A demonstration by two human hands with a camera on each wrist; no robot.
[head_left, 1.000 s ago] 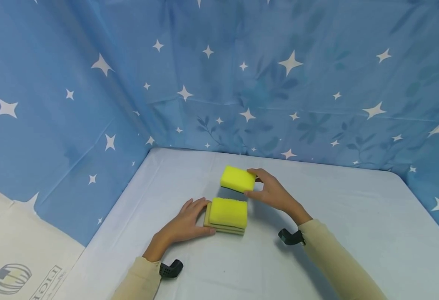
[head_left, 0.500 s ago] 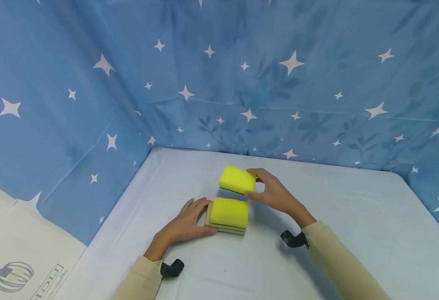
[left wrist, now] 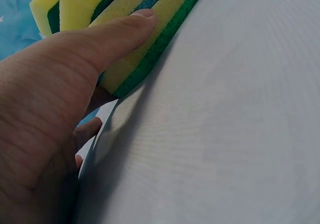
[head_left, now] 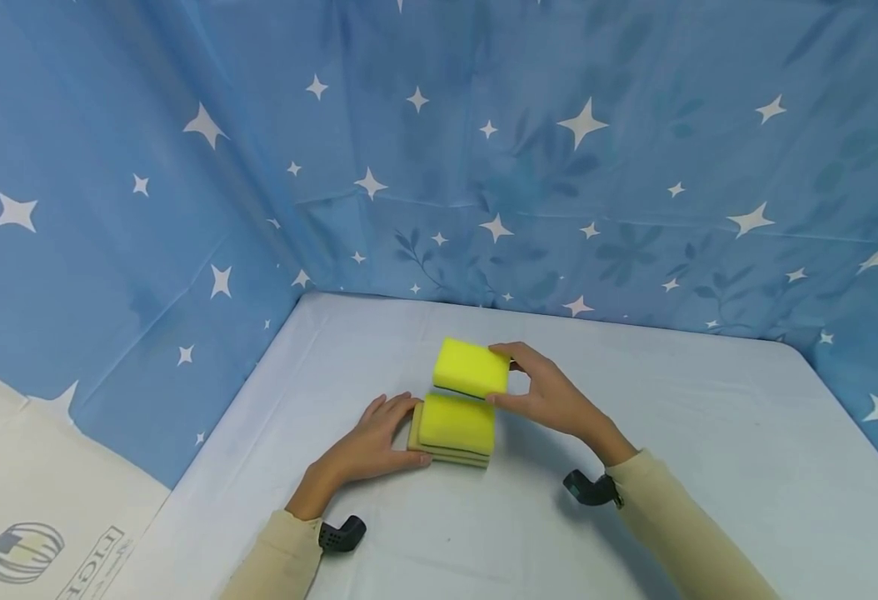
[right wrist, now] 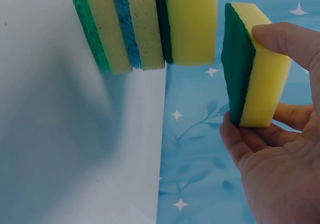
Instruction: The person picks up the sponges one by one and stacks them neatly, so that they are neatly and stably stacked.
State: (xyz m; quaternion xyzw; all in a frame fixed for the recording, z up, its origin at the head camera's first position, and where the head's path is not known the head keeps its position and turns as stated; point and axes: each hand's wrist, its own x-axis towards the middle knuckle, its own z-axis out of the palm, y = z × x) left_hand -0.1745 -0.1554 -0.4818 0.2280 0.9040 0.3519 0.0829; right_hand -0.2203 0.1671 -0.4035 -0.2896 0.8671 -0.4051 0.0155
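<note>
In the head view my right hand [head_left: 551, 396] pinches a bright yellow sponge [head_left: 471, 367] by its right end, thumb at the near side and fingers at the far side. A dark green scouring layer lies underneath, facing the stack in the right wrist view, where a gap separates this sponge [right wrist: 265, 83] from the stack. Below it, three sponges [head_left: 457, 423] lie stacked on the table: a yellow one [right wrist: 192, 23] on top, two beige ones under it, with blue and green scouring layers. My left hand [head_left: 367, 446] grips the stack's left end, its thumb on the beige sponges' near side [left wrist: 145, 58].
A white cloth covers the table [head_left: 709, 433]. Blue fabric with white stars [head_left: 581, 192] hangs behind and to the left. Cream printed cloth [head_left: 34, 475] shows at the lower left. Each wrist wears a black camera [head_left: 343, 533].
My right hand has brought the yellow sponge slightly nearer and to the left, narrowing the gap above the stack in the head view. The left hand and the stack stay in place.
</note>
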